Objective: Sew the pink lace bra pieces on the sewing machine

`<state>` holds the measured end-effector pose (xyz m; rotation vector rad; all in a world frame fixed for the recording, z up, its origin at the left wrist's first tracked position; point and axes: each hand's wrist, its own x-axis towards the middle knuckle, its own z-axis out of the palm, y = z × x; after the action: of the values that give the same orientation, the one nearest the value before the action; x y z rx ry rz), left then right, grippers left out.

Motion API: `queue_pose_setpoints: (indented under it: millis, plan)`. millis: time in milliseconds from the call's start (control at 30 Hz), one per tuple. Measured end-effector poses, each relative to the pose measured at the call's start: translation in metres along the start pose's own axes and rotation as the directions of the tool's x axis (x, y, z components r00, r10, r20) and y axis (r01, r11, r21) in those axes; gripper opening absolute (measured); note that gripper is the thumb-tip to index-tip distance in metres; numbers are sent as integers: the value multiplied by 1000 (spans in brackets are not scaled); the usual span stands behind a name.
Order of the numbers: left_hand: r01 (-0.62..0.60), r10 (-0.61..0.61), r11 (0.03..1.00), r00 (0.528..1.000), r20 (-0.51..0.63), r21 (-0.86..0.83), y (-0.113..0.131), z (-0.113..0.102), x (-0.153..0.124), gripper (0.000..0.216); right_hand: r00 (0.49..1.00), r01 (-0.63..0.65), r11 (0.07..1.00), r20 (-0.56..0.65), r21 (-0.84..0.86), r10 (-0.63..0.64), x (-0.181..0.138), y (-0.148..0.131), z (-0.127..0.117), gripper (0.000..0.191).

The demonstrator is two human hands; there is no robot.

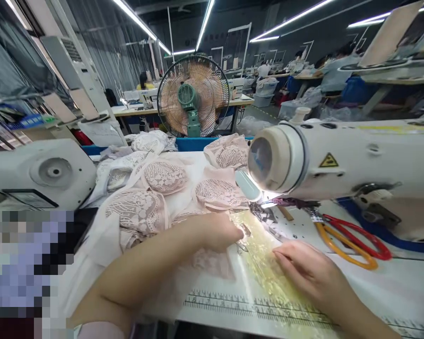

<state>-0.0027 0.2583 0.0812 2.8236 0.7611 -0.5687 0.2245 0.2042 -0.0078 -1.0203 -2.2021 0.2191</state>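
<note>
My left hand (217,231) rests on a lace fabric piece (257,256) just left of the needle area, its fingers curled and pressing the cloth toward the presser foot (265,214). Flat on the same lit strip of lace lies my right hand (309,270), fingers stretched out, nearer to me and right of the needle. The white sewing machine (339,160) reaches over the table from the right, its lamp shining on the fabric. A pile of pink lace bra cups (162,188) lies behind my left arm.
Scissors (353,242) with red and orange handles lie on the table under the machine arm. A standing fan (192,96) is behind the pile. Another machine (38,172) sits at left. A ruler scale (254,306) runs along the table's near edge. People work at distant tables.
</note>
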Motion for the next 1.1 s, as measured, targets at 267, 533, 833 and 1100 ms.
queue_pose_setpoints:
  millis: [267, 533, 833, 1100]
  plan:
    - [87, -78, 975, 996, 48, -203, -8, -5, 1, 13, 994, -47, 992, -97, 116, 59, -10, -26, 5, 11]
    - [154, -297, 884, 914, -277, -441, 0, 3, -4, 10, 995, -68, 988, -65, 140, 78, -20, -50, 14, 22]
    - [310, -627, 746, 626, -464, -590, 1, 27, 35, 12, 919, -391, 845, 100, 365, 382, -5, -58, 26, 32]
    - [481, -504, 861, 763, -406, -164, 13, 40, 38, 61, 840, -523, 850, 209, 62, 501, 2, -28, 8, 30]
